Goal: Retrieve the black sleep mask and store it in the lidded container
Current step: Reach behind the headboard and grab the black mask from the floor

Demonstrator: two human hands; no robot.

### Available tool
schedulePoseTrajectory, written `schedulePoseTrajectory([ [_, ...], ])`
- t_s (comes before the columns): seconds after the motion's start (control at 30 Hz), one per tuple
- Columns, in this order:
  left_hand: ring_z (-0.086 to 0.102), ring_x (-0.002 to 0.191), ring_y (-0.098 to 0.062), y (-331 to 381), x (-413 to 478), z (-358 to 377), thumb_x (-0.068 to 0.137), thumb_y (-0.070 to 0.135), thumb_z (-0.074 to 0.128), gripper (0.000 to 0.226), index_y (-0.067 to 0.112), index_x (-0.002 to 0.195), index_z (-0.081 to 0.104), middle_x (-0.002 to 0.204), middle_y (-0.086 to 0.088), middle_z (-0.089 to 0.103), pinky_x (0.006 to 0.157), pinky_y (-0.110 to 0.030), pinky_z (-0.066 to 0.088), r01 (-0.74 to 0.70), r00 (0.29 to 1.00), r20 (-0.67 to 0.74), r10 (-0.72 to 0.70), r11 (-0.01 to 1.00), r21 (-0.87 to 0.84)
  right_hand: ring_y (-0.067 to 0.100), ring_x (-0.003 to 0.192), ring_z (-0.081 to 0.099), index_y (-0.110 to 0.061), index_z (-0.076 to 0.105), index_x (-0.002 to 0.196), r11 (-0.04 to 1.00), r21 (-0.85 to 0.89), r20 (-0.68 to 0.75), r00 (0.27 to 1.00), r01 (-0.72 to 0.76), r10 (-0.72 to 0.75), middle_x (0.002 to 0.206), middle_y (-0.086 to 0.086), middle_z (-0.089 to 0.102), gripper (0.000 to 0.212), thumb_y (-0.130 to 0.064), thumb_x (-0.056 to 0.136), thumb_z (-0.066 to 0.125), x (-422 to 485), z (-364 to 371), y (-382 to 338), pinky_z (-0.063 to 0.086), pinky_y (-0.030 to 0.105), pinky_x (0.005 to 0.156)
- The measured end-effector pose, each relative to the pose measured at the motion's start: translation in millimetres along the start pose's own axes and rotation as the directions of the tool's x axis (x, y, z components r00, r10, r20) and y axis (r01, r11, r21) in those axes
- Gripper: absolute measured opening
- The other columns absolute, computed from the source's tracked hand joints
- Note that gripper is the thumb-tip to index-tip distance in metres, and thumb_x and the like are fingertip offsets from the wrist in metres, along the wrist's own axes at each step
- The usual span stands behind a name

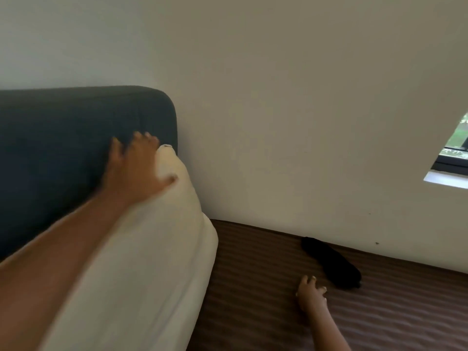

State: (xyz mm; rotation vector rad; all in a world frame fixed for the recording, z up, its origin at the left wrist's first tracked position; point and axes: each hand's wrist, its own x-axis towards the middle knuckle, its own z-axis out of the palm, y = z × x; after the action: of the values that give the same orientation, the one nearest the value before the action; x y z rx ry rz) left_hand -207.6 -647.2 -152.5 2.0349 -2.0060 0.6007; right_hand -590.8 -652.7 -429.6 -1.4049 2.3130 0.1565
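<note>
Left grip [138,168]: fingers splayed and straight, clamped on nothing — palm laid on the upper corner of the cream pillow [152,249], fingertips over the dark headboard [76,135]; outline blurred.
Right grip [311,292]: fingers loosely bent, holding nothing; fingertips down on the bed [278,320].
Black sleep mask [331,262]: flat on the bed, just beyond the right grip's fingertips, stretched along the foot of the wall [278,97]; contact with the fingertips not resolvable.
Pillow: stood on edge beneath the left grip, leaning toward the headboard, lower corner on the bed — well left of the right grip.
Bed cover: brown, striped, directly under the right grip.
Window [453,153]: above and far right of the right grip; greenery outside.
</note>
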Motion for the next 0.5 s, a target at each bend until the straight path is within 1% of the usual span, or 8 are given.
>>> schedulePoseTrajectory([
  [0.07, 0.012, 0.146, -0.026, 75.0, -38.2, 46.6, 0.084, 0.056, 0.050, 0.088, 0.010, 0.149, 0.014, 0.157, -0.011, 0.014, 0.119, -0.049, 0.005, -0.086, 0.984, 0.129, 0.124, 0.960, -0.267, 0.046, 0.143, 0.010, -0.014, 0.008, 0.152, 0.999, -0.046, -0.020, 1.000, 0.005, -0.006, 0.161, 0.013, 0.001, 0.055, -0.011, 0.100, 0.024, 0.8, 4.2, 1.9, 0.024, 0.051, 0.114],
  [0.13, -0.009, 0.148, -0.021, 146.7, -85.6, 91.4, 0.082, 0.056, 0.055, 0.102, 0.011, 0.150, -0.007, 0.160, -0.007, -0.010, 0.119, -0.039, -0.004, -0.146, 0.907, 0.295, 0.300, 0.882, -0.448, 0.046, 0.142, 0.016, -0.012, 0.009, 0.152, 0.995, -0.099, -0.042, 0.999, 0.008, -0.012, 0.160, 0.015, 0.005, 0.055, -0.012, 0.100, 0.027, 3.7, 5.0, 1.7, 0.029, 0.049, 0.112],
  [0.2, -0.016, 0.146, -0.020, 201.7, -126.4, 133.7, 0.076, 0.061, 0.060, 0.115, 0.011, 0.149, -0.014, 0.158, -0.006, -0.019, 0.118, -0.036, -0.006, -0.085, 0.790, 0.483, 0.378, 0.848, -0.524, 0.044, 0.140, 0.023, -0.011, 0.012, 0.151, 0.986, -0.166, -0.059, 0.998, 0.004, -0.014, 0.159, 0.017, 0.011, 0.055, -0.015, 0.100, 0.032, 9.1, 4.0, 1.7, 0.035, 0.047, 0.109],
  [0.27, -0.016, 0.146, -0.022, 236.8, -159.2, 170.4, 0.069, 0.065, 0.063, 0.125, 0.008, 0.148, -0.015, 0.157, -0.009, -0.021, 0.119, -0.037, -0.005, 0.044, 0.699, 0.618, 0.360, 0.841, -0.539, 0.041, 0.136, 0.032, -0.012, 0.023, 0.149, 0.980, -0.198, -0.072, 0.997, -0.003, -0.012, 0.156, 0.017, 0.022, 0.052, -0.016, 0.099, 0.037, 18.0, 4.1, 1.1, 0.039, 0.045, 0.105],
  [0.3, -0.016, 0.146, -0.022, 248.7, -174.5, 185.6, 0.067, 0.066, 0.064, 0.128, 0.007, 0.148, -0.016, 0.157, -0.009, -0.021, 0.120, -0.037, -0.005, 0.091, 0.682, 0.651, 0.334, 0.844, -0.529, 0.039, 0.133, 0.038, -0.012, 0.031, 0.146, 0.978, -0.211, -0.072, 0.997, 0.008, -0.023, 0.151, 0.017, 0.032, 0.049, -0.016, 0.098, 0.040, 20.3, 3.2, 1.4, 0.043, 0.045, 0.103],
  [0.4, -0.016, 0.146, -0.020, 263.6, -198.2, 211.0, 0.065, 0.068, 0.063, 0.129, 0.010, 0.148, -0.016, 0.157, -0.006, -0.021, 0.120, -0.037, -0.006, 0.131, 0.725, 0.641, 0.252, 0.863, -0.487, 0.032, 0.127, 0.048, -0.011, 0.049, 0.134, 0.942, -0.313, -0.095, 0.983, 0.119, -0.156, 0.138, 0.012, 0.050, 0.046, -0.024, 0.091, 0.057, 23.4, -11.6, 3.0, 0.047, 0.043, 0.100],
  [0.47, -0.016, 0.146, -0.019, 262.3, -195.2, 210.6, 0.065, 0.066, 0.065, 0.128, 0.011, 0.148, -0.016, 0.158, -0.005, -0.021, 0.120, -0.036, -0.007, 0.132, 0.717, 0.652, 0.245, 0.872, -0.472, 0.031, 0.133, 0.037, -0.013, 0.049, 0.134, 0.913, -0.377, -0.186, 0.953, 0.155, -0.238, 0.143, 0.011, 0.042, 0.059, -0.039, 0.083, 0.065, 19.7, -26.2, 5.4, 0.037, 0.046, 0.106],
  [0.5, -0.016, 0.146, -0.019, 262.2, -192.8, 208.9, 0.065, 0.064, 0.066, 0.128, 0.011, 0.148, -0.017, 0.157, -0.005, -0.021, 0.121, -0.037, -0.007, 0.140, 0.710, 0.660, 0.246, 0.869, -0.474, 0.033, 0.135, 0.031, -0.014, 0.049, 0.134, 0.918, -0.373, -0.245, 0.939, 0.138, -0.241, 0.146, 0.012, 0.035, 0.060, -0.046, 0.084, 0.062, 19.8, -30.1, 9.2, 0.030, 0.048, 0.109],
])
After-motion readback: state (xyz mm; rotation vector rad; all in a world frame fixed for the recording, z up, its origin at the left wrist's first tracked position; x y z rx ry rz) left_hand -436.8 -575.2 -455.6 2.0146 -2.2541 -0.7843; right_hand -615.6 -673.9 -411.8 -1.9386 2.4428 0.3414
